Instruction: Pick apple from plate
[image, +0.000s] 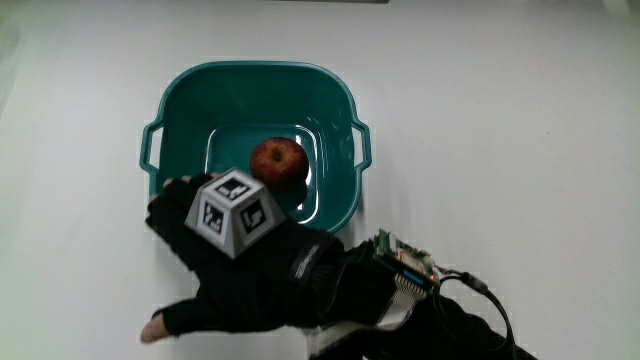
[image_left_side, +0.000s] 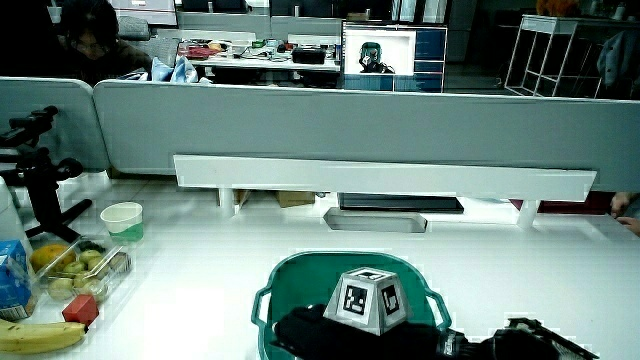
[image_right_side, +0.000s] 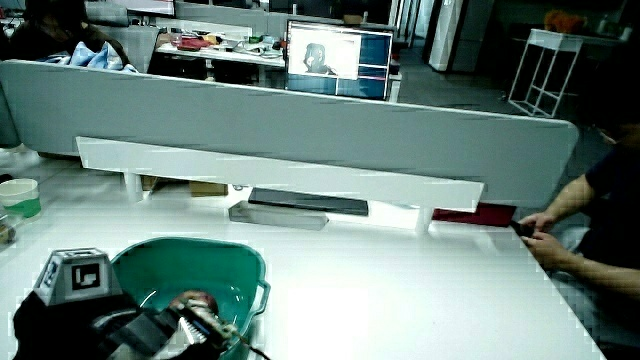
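A red apple (image: 278, 162) lies on the floor of a teal two-handled basin (image: 250, 68); no plate shows. The gloved hand (image: 215, 270), with the patterned cube (image: 236, 212) on its back, hovers over the basin's rim nearest the person, fingertips a short way from the apple. Its fingers are spread and hold nothing. In both side views the hand (image_left_side: 330, 335) (image_right_side: 60, 320) covers the near part of the basin (image_left_side: 300, 275) (image_right_side: 200, 250). The apple (image_right_side: 195, 300) peeks out in a side view.
A small circuit board with cables (image: 405, 265) sits on the forearm. In a side view, a paper cup (image_left_side: 122, 220), a clear box of fruit (image_left_side: 75, 270), a red block (image_left_side: 80, 308) and a banana (image_left_side: 40, 337) lie at the table's edge beside a tripod (image_left_side: 40, 190).
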